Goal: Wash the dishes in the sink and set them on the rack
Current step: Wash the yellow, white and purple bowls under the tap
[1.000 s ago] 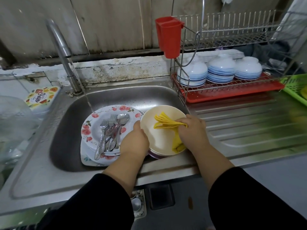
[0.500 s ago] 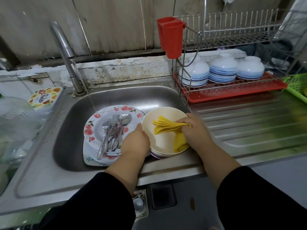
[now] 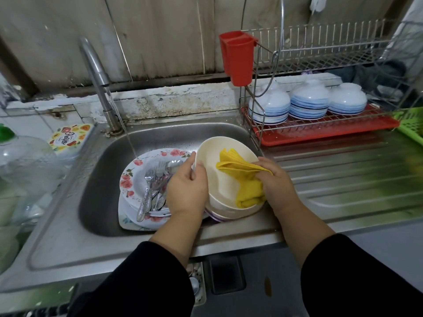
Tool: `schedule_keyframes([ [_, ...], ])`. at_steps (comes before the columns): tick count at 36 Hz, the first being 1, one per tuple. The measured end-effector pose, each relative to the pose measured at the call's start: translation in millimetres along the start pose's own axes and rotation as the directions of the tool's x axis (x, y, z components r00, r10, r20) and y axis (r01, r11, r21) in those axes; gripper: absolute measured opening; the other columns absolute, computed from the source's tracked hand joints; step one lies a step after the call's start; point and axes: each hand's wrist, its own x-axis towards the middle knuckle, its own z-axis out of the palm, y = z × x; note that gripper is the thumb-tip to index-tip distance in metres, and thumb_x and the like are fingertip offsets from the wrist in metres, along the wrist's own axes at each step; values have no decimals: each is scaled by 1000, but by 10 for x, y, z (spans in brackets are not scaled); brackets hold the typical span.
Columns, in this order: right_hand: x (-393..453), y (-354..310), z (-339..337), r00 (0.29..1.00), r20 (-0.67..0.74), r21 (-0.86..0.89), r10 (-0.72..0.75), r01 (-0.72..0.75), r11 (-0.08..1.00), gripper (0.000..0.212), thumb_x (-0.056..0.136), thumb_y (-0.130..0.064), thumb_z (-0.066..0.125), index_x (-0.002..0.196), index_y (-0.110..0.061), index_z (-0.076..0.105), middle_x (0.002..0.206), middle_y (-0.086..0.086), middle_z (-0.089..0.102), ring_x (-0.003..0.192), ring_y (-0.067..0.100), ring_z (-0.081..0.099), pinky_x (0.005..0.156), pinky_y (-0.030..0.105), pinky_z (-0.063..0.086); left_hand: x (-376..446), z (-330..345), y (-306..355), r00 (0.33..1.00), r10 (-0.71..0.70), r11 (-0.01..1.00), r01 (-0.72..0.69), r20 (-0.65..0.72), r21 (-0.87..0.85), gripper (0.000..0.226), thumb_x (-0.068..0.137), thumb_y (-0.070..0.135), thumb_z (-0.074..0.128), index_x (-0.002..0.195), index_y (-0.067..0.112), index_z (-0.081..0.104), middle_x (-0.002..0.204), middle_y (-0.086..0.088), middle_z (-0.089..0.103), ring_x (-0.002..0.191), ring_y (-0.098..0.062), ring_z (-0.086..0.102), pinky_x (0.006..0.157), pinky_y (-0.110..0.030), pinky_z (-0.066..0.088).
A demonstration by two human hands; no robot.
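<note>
A floral-lidded tub (image 3: 69,137) on the worktop's left reads something like "People". In the sink (image 3: 96,179), cutlery (image 3: 153,188) lies on flowered plates (image 3: 130,177). The left hand (image 3: 186,186) grips the cream bowl (image 3: 212,161) by its rim; wet, it likely slips, so that hold suits. The right hand (image 3: 278,184) clutches a soft yellow cloth (image 3: 240,177) inside it. Rack (image 3: 320,124) right.

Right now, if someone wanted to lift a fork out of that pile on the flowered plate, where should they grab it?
By the handle end. The cutlery lies on the flowered plate with its handles pointing toward the sink's near edge, overhanging the rim. Come from the near left side: the left hand, gripping the cream bowl, covers the right side of the pile.
</note>
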Motion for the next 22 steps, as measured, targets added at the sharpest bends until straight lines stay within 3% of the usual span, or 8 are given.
schedule_keyframes([
  [3,-32,-51,-9,1000,-16,72,-19,20,997,35,84,18,45,94,-11,63,89,-6,55,76,-14,54,71,-1,35,-41,1,136,999,4,992,-9,-42,-124,40,84,45,49,120,37,63,70,1,52,62,-9,49,62,-24,40],
  [5,-44,-61,-20,999,-32,117,-7,11,993,36,84,18,46,90,-13,63,86,-5,58,69,-16,55,70,2,38,-37,3,196,999,-12,989,4,-52,-147,51,75,55,45,122,42,60,88,-3,58,85,-16,55,81,-30,45],
  [10,-64,-120,17,996,-3,225,88,-85,971,29,84,5,54,72,-19,63,61,-19,63,68,-1,57,66,13,43,-15,-34,468,987,-150,939,159,51,-306,57,63,60,51,119,51,56,133,-8,51,121,-25,49,106,-46,38],
  [13,-53,-210,7,992,-27,306,125,-111,946,23,83,5,53,76,-13,65,67,-14,64,77,9,56,71,21,42,31,-26,562,948,-262,877,312,183,-366,94,49,59,64,138,44,41,145,-5,40,125,-25,47,104,-48,40],
  [15,4,-358,-33,992,-38,341,118,-98,935,21,80,3,56,78,-17,63,87,1,63,82,15,54,73,19,43,80,-74,635,858,-392,738,509,333,-443,87,55,56,73,132,23,51,120,-5,61,102,-25,61,84,-38,52],
  [17,77,-555,-77,996,-1,282,93,-89,955,14,75,-5,59,87,-12,62,96,8,57,79,17,53,72,18,44,118,-138,731,831,-371,696,545,415,-468,28,83,38,60,96,13,64,77,-5,70,72,-24,63,64,-28,49],
  [19,160,-712,-108,994,61,173,95,-104,979,28,71,-12,62,98,-4,63,92,10,56,75,19,53,69,20,43,185,-146,750,829,-332,686,540,450,-488,17,90,27,52,87,14,62,68,-6,68,68,-25,61,66,-29,46],
  [22,278,-833,-85,975,112,19,191,-194,981,17,86,4,53,97,8,65,81,15,58,58,11,53,54,18,41,222,-167,818,831,-308,696,529,464,-485,20,90,33,52,89,16,62,66,-4,68,69,-25,61,67,-30,46],
])
